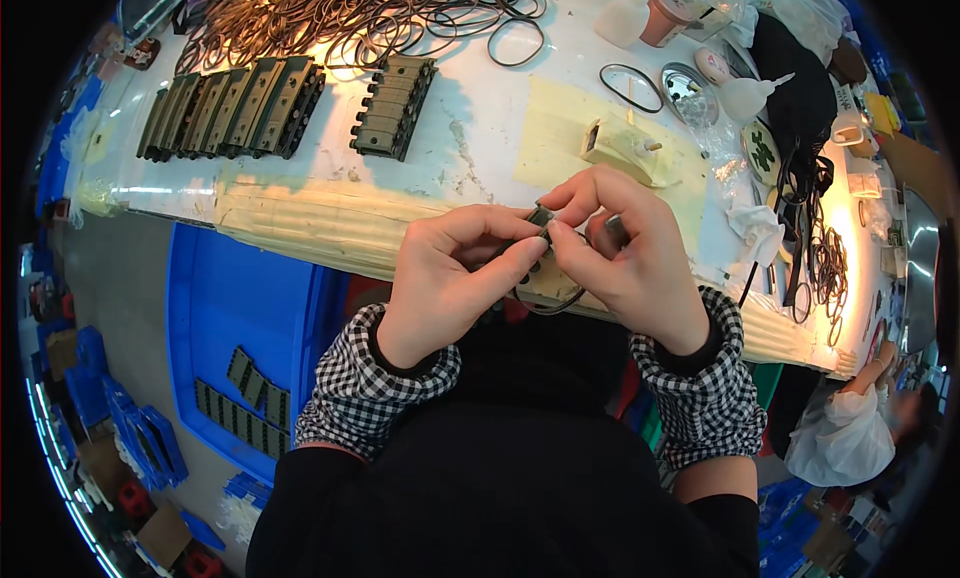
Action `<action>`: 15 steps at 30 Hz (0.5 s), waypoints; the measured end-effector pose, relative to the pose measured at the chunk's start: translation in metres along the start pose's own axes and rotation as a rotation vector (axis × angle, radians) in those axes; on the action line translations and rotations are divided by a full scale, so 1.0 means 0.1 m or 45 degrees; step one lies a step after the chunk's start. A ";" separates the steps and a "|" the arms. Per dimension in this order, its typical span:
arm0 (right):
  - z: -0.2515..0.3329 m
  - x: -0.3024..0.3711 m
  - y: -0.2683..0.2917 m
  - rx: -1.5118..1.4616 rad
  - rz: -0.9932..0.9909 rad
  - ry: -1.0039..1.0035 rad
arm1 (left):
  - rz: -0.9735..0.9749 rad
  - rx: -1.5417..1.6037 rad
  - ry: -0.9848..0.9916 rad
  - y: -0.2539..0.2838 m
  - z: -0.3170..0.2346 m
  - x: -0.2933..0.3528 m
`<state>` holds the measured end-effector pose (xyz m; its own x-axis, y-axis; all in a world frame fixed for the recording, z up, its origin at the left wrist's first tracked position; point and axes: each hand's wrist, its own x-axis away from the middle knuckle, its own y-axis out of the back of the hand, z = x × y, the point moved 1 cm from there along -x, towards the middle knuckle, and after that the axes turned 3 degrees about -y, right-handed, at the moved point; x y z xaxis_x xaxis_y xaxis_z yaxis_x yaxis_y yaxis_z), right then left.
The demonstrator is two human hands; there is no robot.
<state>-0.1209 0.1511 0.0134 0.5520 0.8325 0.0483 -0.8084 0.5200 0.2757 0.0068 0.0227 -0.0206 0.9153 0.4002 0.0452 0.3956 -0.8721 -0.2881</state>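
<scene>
Dark green at frame centre: note a small part (541,216), held up over the near edge of the table (490,88). Pinched on its left side by thumb and forefinger of the left hand (450,268); closed upon at its right end by thumb and forefinger of the right hand (640,258). Cannot tell whether gripping band as well as part under the right fingertips. Hanging just below the fingers: a black band (550,311), upper run hidden by the hands. Among the curled fingers of the right hand: a grey shiny piece (612,230), kind unclear.

Judged as the step in hand: working the band onto or along the part. Judged as needed for the next move: a firm hold from the left, a small controlled pull from the right, then a check for even seating without twist.

Farther out, at upper left: one block (393,113) set apart, a close row of blocks (262,103) beyond, and a heap of bands (330,18) at the top edge. Right of centre: a yellow sheet (555,108). At lower left: a blue bin (230,288), with green strips (242,418) inside.
</scene>
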 end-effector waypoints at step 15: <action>-0.10 0.02 -0.01 0.101 -0.140 0.220 | 0.121 0.044 0.059 0.09 -0.09 -0.06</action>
<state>-0.1209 0.1545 0.0038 0.5870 0.7957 -0.1497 -0.7229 0.5983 0.3455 0.0055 0.0101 -0.0148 0.9515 0.3019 0.0599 0.3045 -0.8951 -0.3258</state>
